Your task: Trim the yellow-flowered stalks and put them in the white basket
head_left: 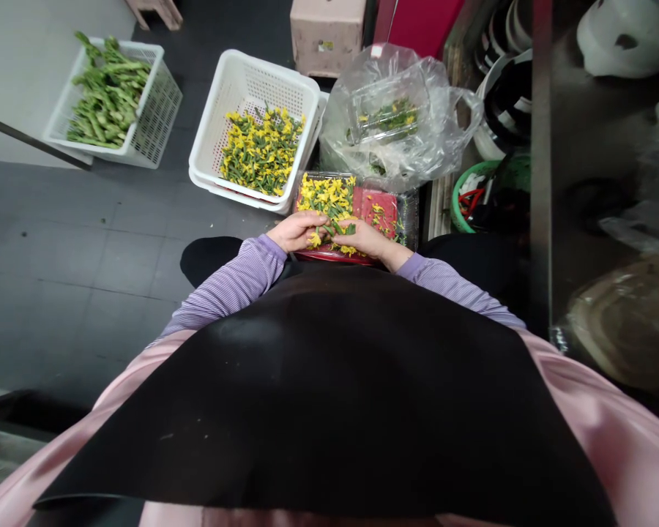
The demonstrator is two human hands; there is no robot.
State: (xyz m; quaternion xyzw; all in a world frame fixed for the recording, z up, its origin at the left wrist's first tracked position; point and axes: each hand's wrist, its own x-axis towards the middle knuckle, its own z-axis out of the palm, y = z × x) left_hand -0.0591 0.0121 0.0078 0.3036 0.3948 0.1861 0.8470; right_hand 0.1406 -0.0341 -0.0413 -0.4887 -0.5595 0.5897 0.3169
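Yellow-tipped green stem (315, 239) pinched by the left hand (295, 230), green piece (350, 229) pinched in the right hand (369, 240), red tray (386, 198) beneath, yellow blossoms (325, 194) heaped on it.

Bare hands: two, left hand (298, 231) and right hand (370, 240).
Small yellow-flowered green sprigs (328, 195): many, too crowded to count.
White perforated plastic baskets (157, 121) (207, 146) holding produce: two.
Round green plastic container (457, 199): one.
Pale pink plastic stools (329, 25) (157, 9): two, partly in view.
Striped purple sleeves (233, 277) (458, 287): two.
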